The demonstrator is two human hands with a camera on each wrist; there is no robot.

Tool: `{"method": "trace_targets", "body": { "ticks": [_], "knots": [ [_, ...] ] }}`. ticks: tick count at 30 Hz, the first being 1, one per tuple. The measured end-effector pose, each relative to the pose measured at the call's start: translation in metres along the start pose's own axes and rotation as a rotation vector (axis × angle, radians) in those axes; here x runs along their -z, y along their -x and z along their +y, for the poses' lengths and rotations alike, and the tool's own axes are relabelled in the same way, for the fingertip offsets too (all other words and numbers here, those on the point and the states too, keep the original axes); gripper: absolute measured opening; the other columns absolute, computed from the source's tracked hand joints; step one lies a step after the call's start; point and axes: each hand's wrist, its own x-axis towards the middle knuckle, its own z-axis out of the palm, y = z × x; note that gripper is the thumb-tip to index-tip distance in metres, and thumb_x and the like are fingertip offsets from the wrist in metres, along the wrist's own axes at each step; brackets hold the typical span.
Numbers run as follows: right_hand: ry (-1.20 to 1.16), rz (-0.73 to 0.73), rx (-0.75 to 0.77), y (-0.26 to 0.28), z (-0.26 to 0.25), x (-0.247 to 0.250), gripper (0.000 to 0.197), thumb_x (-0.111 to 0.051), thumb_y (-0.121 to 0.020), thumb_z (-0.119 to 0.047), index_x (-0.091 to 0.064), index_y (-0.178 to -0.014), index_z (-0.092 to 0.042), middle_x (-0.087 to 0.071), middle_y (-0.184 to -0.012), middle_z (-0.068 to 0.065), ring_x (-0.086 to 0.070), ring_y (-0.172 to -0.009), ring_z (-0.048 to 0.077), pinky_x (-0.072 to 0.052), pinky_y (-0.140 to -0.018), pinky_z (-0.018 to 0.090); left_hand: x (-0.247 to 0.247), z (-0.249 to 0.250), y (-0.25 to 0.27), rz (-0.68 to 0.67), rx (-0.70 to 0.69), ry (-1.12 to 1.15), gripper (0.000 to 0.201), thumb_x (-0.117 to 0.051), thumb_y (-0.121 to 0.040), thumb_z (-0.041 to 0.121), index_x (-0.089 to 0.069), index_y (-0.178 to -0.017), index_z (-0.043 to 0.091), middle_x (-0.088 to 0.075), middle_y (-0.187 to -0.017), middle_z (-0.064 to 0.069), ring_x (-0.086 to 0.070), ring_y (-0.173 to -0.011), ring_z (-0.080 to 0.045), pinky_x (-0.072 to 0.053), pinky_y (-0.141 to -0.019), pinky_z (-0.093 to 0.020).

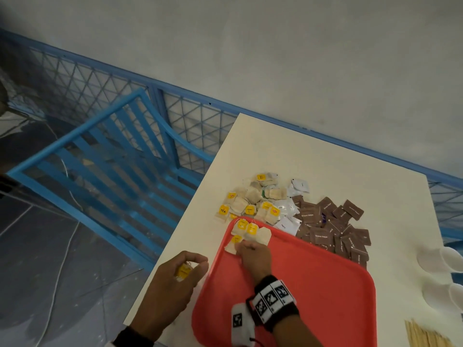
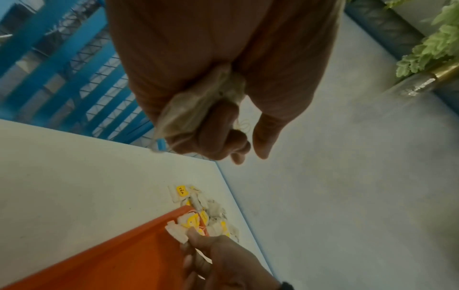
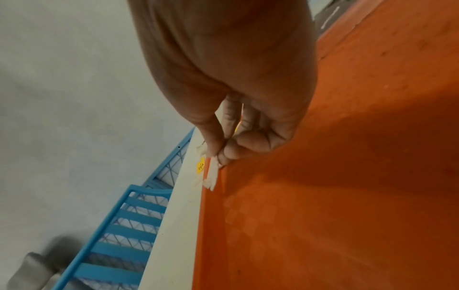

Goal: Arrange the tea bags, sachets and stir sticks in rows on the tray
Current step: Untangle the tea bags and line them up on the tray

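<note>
Head view: right hand (image 1: 254, 256) reaches over the far-left corner of the red plastic tray (image 1: 313, 284), fingertips pinched together on a pale paper tea bag with a yellow tag (image 1: 231, 246) lying against the tray's left rim. Just beyond it, three more tea bags (image 1: 251, 231) sit side by side in the same corner, the start of a row. Left hand (image 1: 185, 271) hovers off the tray's left edge over the white table (image 1: 338, 171), fingers curled round a spare bunch of tea bags (image 2: 198, 109). Loose heap of tea bags (image 1: 250, 199), brown sugar sachets (image 1: 333, 229) and wooden stir sticks (image 1: 423, 334) lie off the tray. Judgement: the pinched bag lies nearest the right hand; aligning it falls to that hand.
</note>
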Motion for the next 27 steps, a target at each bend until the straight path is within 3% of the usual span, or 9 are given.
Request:
{"method": "trace_targets", "body": {
  "ticks": [5,9,11,13,15,18,20,22,27],
  "knots": [
    [-0.029,0.068,0.015,-0.011,-0.006,-0.011,0.023,-0.072,-0.082,-0.014,-0.067,-0.062,-0.004,-0.061,-0.062,-0.004,-0.050,-0.056,0.012,-0.042,-0.057,0.026,0.015,0.002,-0.006,0.015,0.062,0.127,0.015,-0.063,-0.093,0.031,-0.071,-0.080,0.034,-0.049,-0.054,-0.002,-0.041,-0.045,-0.012,-0.034,-0.042,-0.022],
    [0.038,0.079,-0.011,-0.009,-0.001,-0.012,0.035,-0.070,-0.081,-0.011,-0.056,-0.049,-0.009,-0.073,-0.084,-0.005,-0.060,-0.074,0.005,-0.043,-0.061,0.018,0.021,0.004,-0.010,-0.014,0.068,0.153,0.014,-0.064,-0.092,0.031,-0.072,-0.081,0.033,-0.050,-0.056,-0.002,-0.041,-0.047,-0.012,-0.033,-0.044,-0.023],
    [0.036,0.058,0.024,-0.004,-0.001,-0.011,0.031,-0.070,-0.082,-0.009,-0.057,-0.054,-0.003,-0.068,-0.075,-0.015,-0.058,-0.084,-0.003,-0.042,-0.066,0.017,0.022,0.005,-0.012,-0.014,0.074,0.152,0.013,-0.066,-0.092,0.031,-0.072,-0.080,0.031,-0.050,-0.056,-0.002,-0.041,-0.048,-0.012,-0.034,-0.044,-0.022],
    [0.008,0.031,0.043,0.001,-0.005,-0.010,0.031,-0.070,-0.084,-0.010,-0.058,-0.056,-0.004,-0.058,-0.060,-0.012,-0.052,-0.065,0.001,-0.041,-0.063,0.018,0.023,0.004,-0.014,-0.019,0.080,0.148,0.013,-0.066,-0.092,0.030,-0.072,-0.080,0.031,-0.051,-0.057,-0.002,-0.042,-0.049,-0.013,-0.034,-0.044,-0.023],
    [0.018,0.029,0.027,-0.001,-0.005,-0.010,0.035,-0.070,-0.085,-0.012,-0.056,-0.053,-0.012,-0.062,-0.068,-0.006,-0.052,-0.069,0.003,-0.042,-0.065,0.020,0.022,0.003,-0.014,-0.034,0.082,0.136,0.011,-0.067,-0.092,0.031,-0.072,-0.082,0.031,-0.052,-0.058,-0.001,-0.042,-0.050,-0.013,-0.034,-0.045,-0.023],
    [0.093,0.055,-0.031,-0.010,0.000,-0.012,0.034,-0.071,-0.083,-0.015,-0.059,-0.052,-0.009,-0.065,-0.086,-0.003,-0.059,-0.089,0.006,-0.042,-0.068,0.017,0.022,0.002,-0.014,-0.067,0.079,0.121,0.011,-0.066,-0.091,0.031,-0.072,-0.083,0.031,-0.051,-0.056,0.000,-0.042,-0.048,-0.012,-0.034,-0.045,-0.023],
    [0.148,0.096,-0.061,-0.012,-0.001,-0.013,0.034,-0.072,-0.083,-0.019,-0.063,-0.053,-0.005,-0.065,-0.086,-0.003,-0.067,-0.088,0.012,-0.041,-0.061,0.013,0.021,0.002,-0.014,-0.077,0.072,0.125,0.012,-0.065,-0.092,0.030,-0.072,-0.082,0.030,-0.051,-0.056,-0.001,-0.041,-0.046,-0.011,-0.033,-0.045,-0.022],
    [0.176,0.160,-0.053,-0.008,-0.006,-0.012,0.037,-0.075,-0.082,-0.022,-0.057,-0.053,-0.010,-0.064,-0.080,-0.006,-0.065,-0.084,0.012,-0.043,-0.066,0.019,0.019,0.002,-0.014,-0.080,0.064,0.150,0.016,-0.062,-0.094,0.033,-0.072,-0.082,0.030,-0.051,-0.059,-0.002,-0.040,-0.046,-0.011,-0.032,-0.045,-0.022],
    [0.285,0.194,-0.056,0.001,-0.011,-0.012,0.026,-0.066,-0.086,-0.025,-0.050,-0.068,-0.015,-0.057,-0.071,-0.003,-0.053,-0.068,0.015,-0.038,-0.054,0.026,0.015,0.006,-0.014,-0.095,0.112,0.382,0.048,-0.044,-0.088,0.060,-0.074,-0.092,0.022,-0.055,-0.073,-0.012,-0.041,-0.047,-0.017,-0.030,-0.045,-0.022]
  ]
}}
